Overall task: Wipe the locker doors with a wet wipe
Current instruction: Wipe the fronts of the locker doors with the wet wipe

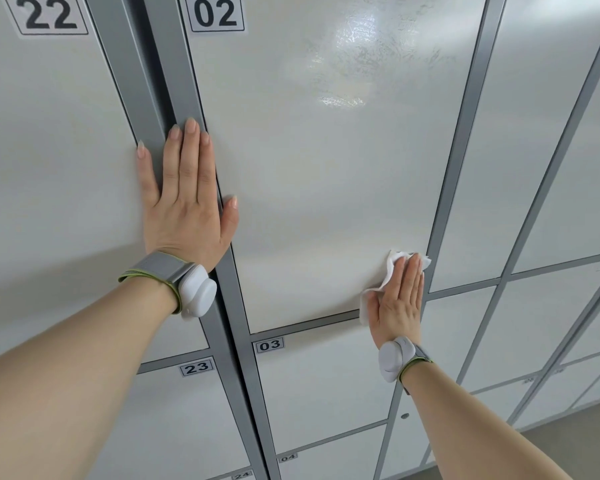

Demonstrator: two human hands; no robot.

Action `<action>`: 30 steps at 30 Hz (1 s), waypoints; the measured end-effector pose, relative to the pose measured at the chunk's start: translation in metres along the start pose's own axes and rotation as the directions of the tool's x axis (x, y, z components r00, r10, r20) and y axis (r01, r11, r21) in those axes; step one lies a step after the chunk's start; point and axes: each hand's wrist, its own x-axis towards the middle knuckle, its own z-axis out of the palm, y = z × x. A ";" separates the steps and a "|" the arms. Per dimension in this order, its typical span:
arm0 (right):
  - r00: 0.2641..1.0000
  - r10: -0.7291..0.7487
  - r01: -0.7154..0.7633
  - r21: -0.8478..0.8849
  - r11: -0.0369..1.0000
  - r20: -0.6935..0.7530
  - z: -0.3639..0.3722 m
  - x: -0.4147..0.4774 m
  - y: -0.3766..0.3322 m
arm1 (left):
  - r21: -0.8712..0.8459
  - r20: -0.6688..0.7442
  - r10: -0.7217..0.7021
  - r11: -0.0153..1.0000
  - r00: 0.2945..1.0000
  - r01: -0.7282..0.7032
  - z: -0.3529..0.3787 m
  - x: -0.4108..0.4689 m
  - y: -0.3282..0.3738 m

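Where wipe [390, 268] sits: bottom right corner of door 02 [326, 185], under flat right hand [399, 303]
left hand [184, 202]: flat on frame [174, 81], empty
next maybe: door 03 [326, 375], just below

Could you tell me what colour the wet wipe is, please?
The wet wipe is white; head view.

We face locker door 02 [326, 188], wet-streaked near its top; a white wipe [390, 269] lies flat against its lower right corner.
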 end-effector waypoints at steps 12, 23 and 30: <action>0.986 0.062 -0.038 0.152 0.988 -0.156 -0.010 0.054 -0.024 | -0.015 0.012 0.003 1.000 1.000 -0.003 0.000 0.000 0.000; 0.994 0.099 -0.086 0.233 0.969 -0.043 0.004 0.017 -0.022 | -0.004 -0.001 0.009 1.000 1.000 -0.009 0.002 -0.001 0.000; 0.967 0.239 -0.253 0.252 0.934 0.086 0.011 -0.009 -0.013 | -0.005 -0.002 0.007 1.000 1.000 -0.007 0.000 -0.001 0.000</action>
